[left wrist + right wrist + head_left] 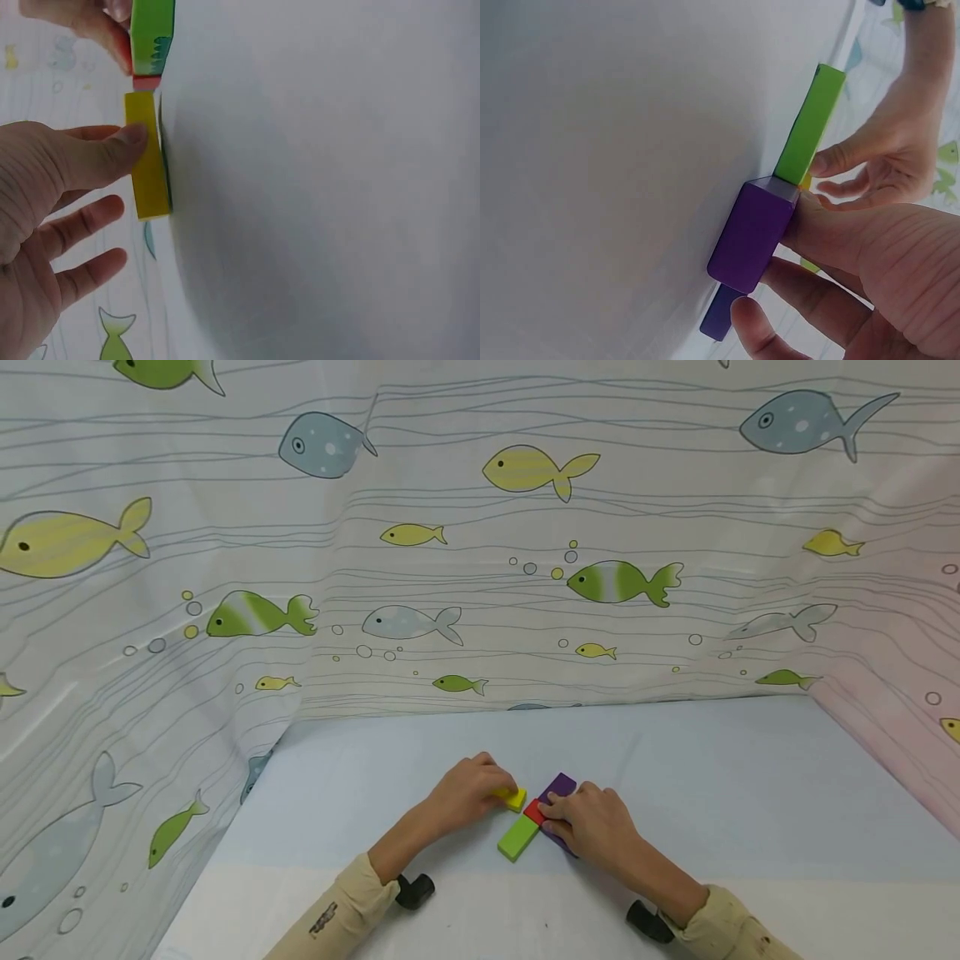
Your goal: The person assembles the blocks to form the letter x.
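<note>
My left hand point(471, 789) pinches a yellow block point(152, 176) between thumb and fingers, just left of a small group of blocks. My right hand point(596, 822) grips a red block point(534, 812) in the middle of the group, its fingers covering much of it. A green block point(517, 837) lies against the red one on the near left. One purple block point(558, 787) extends to the far right. Another purple block point(751, 236) extends to the near right, partly under my right hand in the head view. The yellow block stands slightly apart from the red one.
The blocks lie on a pale table point(360, 760) with a whitish near strip. A fish-printed curtain point(465, 568) rises behind it and along both sides. Black wrist devices point(416, 891) sit beside both sleeves.
</note>
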`<state>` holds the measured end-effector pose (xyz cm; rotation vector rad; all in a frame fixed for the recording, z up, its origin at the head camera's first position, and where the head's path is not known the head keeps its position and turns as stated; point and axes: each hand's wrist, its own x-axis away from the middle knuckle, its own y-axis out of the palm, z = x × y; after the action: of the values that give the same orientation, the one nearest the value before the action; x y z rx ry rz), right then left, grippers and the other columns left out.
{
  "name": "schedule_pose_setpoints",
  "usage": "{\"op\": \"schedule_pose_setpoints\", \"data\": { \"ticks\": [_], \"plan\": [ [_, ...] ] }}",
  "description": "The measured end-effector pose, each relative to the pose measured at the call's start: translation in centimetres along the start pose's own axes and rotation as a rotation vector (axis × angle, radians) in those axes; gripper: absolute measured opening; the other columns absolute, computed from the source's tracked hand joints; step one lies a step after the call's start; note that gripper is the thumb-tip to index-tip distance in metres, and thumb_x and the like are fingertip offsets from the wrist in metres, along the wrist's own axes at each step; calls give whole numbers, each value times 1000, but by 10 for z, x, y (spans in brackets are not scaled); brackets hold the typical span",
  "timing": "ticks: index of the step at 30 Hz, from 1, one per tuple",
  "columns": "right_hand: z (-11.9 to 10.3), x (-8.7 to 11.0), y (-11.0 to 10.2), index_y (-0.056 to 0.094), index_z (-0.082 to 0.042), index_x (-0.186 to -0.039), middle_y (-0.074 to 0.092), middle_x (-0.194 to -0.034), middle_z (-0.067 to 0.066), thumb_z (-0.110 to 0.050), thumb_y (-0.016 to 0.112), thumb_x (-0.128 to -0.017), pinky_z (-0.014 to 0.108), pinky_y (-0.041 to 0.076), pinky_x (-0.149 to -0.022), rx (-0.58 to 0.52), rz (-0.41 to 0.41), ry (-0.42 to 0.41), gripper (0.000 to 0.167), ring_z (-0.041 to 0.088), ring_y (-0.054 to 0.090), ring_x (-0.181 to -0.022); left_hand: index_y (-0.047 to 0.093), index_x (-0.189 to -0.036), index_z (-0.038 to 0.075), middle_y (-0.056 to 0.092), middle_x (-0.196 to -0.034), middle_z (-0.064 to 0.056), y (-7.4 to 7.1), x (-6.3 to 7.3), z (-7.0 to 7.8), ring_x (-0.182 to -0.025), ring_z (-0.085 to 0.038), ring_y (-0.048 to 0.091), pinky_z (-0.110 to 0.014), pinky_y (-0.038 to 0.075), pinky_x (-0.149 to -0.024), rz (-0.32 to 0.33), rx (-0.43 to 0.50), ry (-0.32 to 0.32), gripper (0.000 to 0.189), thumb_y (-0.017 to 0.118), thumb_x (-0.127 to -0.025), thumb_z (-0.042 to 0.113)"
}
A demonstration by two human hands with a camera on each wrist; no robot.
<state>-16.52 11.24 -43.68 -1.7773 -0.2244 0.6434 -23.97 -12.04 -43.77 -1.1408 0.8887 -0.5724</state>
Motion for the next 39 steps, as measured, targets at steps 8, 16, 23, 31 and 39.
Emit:
{"op": "schedule_pose_setpoints", "data": {
  "ticks": [8,16,23,31,39],
  "plan": [
    [0,0,2,76,-16,-113,71,-112,8,-28,79,-83,24,39,-52,-12,3,5,32,20,57,-67,77,-98,14,74,-100,5,3,-2,-1,-95,-16,59,-25,49,-83,16,-9,49,15,79,-84,10],
    [1,0,2,76,-14,-113,71,-112,10,-27,80,-83,21,35,-48,-23,27,-13,33,18,52,-61,77,-99,15,74,-99,6,4,-4,0,-94,-15,59,-24,48,-82,8,-19,68,16,79,-83,11],
    [0,0,3,76,-14,-113,70,-112,10,-28,79,-83,21,33,-48,-20,29,-5,33,14,46,-58,77,-99,14,74,-100,7,3,-5,1,-94,-14,59,-23,48,-83,-5,-3,68,16,78,-84,10],
    [-1,0,3,76,-14,-111,71,-110,9,-27,81,-81,21,33,-46,-23,47,-3,33,15,47,-57,77,-101,15,73,-101,6,3,-6,1,-94,-14,59,-21,47,-84,-23,4,71,17,77,-85,9],
    [-3,1,0,76,-13,-112,71,-111,10,-26,80,-82,22,35,-48,-18,39,-1,33,17,50,-60,77,-101,13,74,-101,5,2,-7,2,-94,-14,58,-21,47,-83,-15,9,87,18,78,-84,8]
  ]
}}
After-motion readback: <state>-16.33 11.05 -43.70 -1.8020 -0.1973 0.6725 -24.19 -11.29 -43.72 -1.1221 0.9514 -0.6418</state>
